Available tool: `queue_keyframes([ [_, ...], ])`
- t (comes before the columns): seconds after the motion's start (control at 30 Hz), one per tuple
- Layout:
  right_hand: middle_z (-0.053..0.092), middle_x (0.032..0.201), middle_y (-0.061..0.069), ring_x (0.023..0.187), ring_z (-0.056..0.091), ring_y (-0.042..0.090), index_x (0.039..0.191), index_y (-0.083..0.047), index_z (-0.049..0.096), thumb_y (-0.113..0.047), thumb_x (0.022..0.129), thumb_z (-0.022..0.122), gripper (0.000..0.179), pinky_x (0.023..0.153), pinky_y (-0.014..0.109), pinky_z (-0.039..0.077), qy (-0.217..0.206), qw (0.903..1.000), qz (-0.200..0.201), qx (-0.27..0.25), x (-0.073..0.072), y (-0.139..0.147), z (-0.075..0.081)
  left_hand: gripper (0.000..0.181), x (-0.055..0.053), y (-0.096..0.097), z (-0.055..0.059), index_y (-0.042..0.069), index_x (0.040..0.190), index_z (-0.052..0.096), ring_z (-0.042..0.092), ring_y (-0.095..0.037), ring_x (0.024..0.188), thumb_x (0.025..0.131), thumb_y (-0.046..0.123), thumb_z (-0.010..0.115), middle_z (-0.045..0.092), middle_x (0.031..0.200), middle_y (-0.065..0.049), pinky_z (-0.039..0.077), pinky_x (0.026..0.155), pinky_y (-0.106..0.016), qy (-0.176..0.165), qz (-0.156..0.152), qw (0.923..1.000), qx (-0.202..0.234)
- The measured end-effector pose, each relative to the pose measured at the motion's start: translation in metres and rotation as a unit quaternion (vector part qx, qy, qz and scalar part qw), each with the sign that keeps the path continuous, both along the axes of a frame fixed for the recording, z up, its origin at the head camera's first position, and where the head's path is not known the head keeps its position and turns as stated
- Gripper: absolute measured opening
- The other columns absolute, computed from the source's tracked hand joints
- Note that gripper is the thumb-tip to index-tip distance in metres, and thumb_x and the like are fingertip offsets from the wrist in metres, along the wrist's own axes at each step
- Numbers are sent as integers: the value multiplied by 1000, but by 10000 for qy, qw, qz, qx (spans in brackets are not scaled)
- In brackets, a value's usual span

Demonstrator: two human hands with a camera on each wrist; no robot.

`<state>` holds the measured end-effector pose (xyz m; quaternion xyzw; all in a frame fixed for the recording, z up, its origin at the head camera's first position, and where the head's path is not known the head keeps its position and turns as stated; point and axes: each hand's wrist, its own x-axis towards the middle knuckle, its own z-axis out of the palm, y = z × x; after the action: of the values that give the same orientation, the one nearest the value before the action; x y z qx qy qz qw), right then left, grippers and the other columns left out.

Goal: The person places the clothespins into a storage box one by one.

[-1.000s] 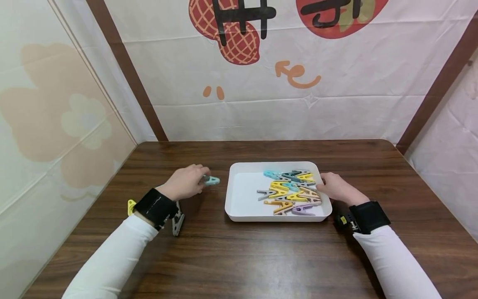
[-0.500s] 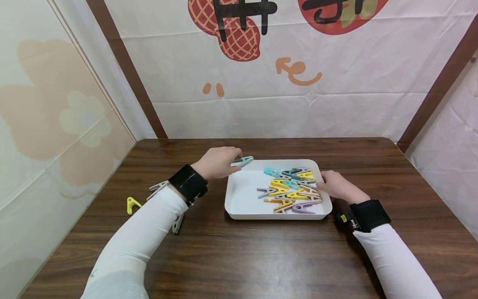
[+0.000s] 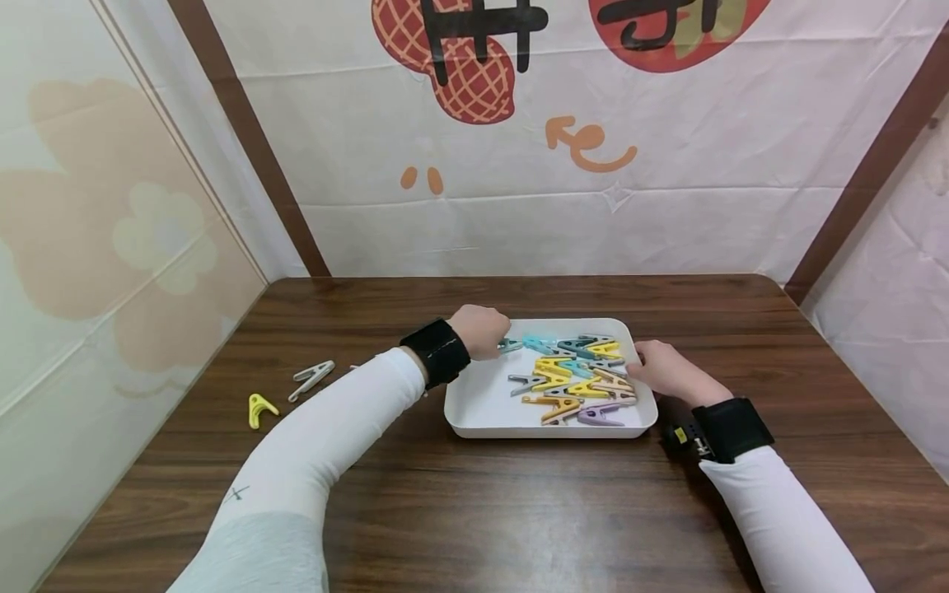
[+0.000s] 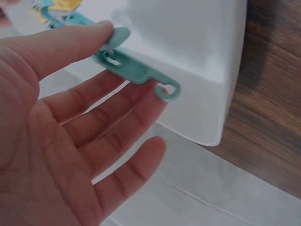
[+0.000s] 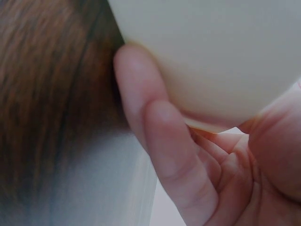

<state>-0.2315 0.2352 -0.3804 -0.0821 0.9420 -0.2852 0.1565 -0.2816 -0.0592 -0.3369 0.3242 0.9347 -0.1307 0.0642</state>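
A teal clothespin with a hooked end (image 4: 134, 70) is pinched between the thumb and fingers of my left hand (image 3: 482, 331). That hand is over the back left part of the white tray (image 3: 474, 408), just left of a light blue clothespin (image 3: 539, 343). On the tray's right side lie several clothespins in yellow, grey, teal, orange and beige, with a purple clothespin (image 3: 599, 414) near the front. My right hand (image 3: 667, 372) holds the tray's right edge; in the right wrist view its fingers curl against the tray's outer wall (image 5: 211, 61).
Left of the tray, a yellow clothespin (image 3: 261, 408) and a grey clothespin (image 3: 311, 379) lie on the brown wooden table (image 3: 474, 511). My left forearm (image 3: 319, 436) crosses the table in front of them and hides part of it. A printed cloth (image 3: 519, 235) hangs behind the table.
My left hand has carried the teal clothespin right, from above the table to over the tray. The yellow and grey clothespins have come out from behind that arm. My right hand stays put.
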Motion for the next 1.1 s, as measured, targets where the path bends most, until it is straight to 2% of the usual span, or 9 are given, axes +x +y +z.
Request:
queue_keyframes([
  [0.17,58,112,28,82,60,24,134,18,40,-10,98,51,46,58,33,50,61,10000,42,29,1,-1,2,13,1,15,-7,11,103,69,50,-15,67,94,14,60,66,86,-2,42,62,-28,67,-87,9993,-349],
  [0.37,59,112,27,81,60,24,134,17,41,-10,98,50,46,58,32,51,28,10000,32,50,0,-1,2,15,4,27,-8,12,101,69,48,-14,70,97,15,55,65,88,0,43,66,-28,-62,-167,9978,-634],
  [0.73,59,111,26,78,61,23,134,16,40,-10,98,51,46,56,33,51,-29,10000,8,-44,0,-2,-1,12,2,30,-18,14,99,67,50,-13,70,95,22,60,63,86,2,44,65,-27,75,-398,9982,-432],
  [0.83,59,113,26,81,60,24,134,17,40,-10,98,51,46,58,32,51,17,10000,5,35,-1,-1,-2,16,2,28,-15,14,101,66,53,-13,72,96,27,59,64,87,1,45,66,-28,122,-403,9989,-205],
  [0.93,59,112,26,81,60,24,133,17,41,-10,98,51,46,59,32,50,41,10000,24,58,-2,0,-2,22,5,22,-6,13,108,65,57,-13,74,97,31,58,65,90,0,46,65,-28,352,-491,9980,210],
  [1.03,59,111,26,82,60,25,133,17,41,-11,98,52,46,59,32,51,38,10000,20,68,-1,0,-1,23,12,11,8,13,108,66,58,-13,74,98,32,57,65,89,0,47,63,-28,713,-629,9925,766],
  [1.1,59,112,26,83,60,25,134,17,41,-11,98,52,47,60,32,50,41,9999,-3,101,-1,0,-1,19,18,0,16,13,102,67,59,-13,71,98,29,57,65,85,1,47,60,-28,921,-663,9862,1204],
])
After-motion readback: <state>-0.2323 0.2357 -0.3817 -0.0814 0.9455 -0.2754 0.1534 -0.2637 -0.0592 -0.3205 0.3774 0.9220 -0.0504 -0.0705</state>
